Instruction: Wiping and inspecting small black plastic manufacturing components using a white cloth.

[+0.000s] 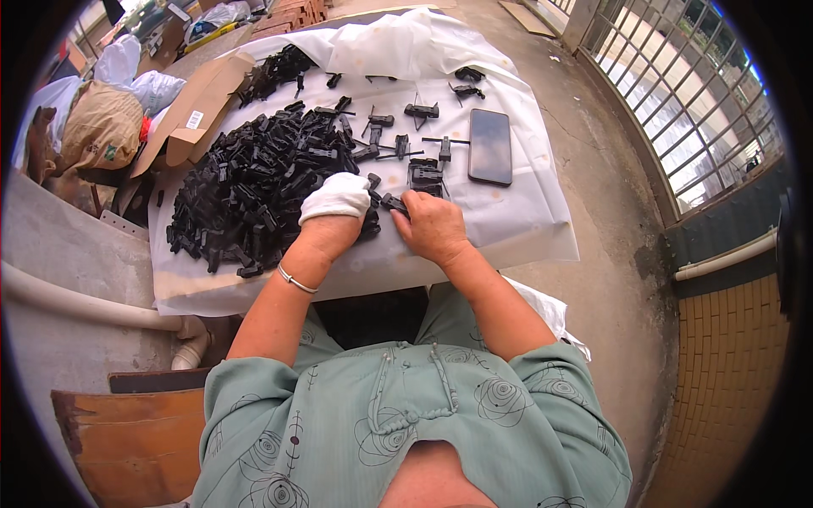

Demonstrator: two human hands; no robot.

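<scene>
White translucent plastic sheeting (529,216), one piece, wrinkled, covers the one work table, seen in the head view, the only view. On it, two heaps of small black plastic clip-like parts: one large heap (262,178) on the left side, far too many overlapping to count, and one smaller heap (284,72) behind it at the far edge. Loose black parts (421,111) lie scattered right of the heaps, around a dozen; some touch or stack, so exact count not possible. Several have thin rods sticking out.

Two hands, close together at the large heap's right edge. Left hand (334,199), in one white cloth glove, against the heap; fingertips hidden, cannot tell if they grip anything. Right hand (436,224), bare, thumb and forefinger pinched on one small black plastic piece (392,202), just beside the glove. One silver-coloured bangle (297,280) on left wrist.

One dark-screened smartphone (490,146) lies flat at the right, near the loose parts, apart from both hands.

Around the table: one opened brown cardboard box (199,106) and one tan woven sack (102,125) at left, one stack of reddish bricks (290,15) beyond, one barred metal fence (677,93) at right. Wearer has one pale green patterned shirt (330,423).
</scene>
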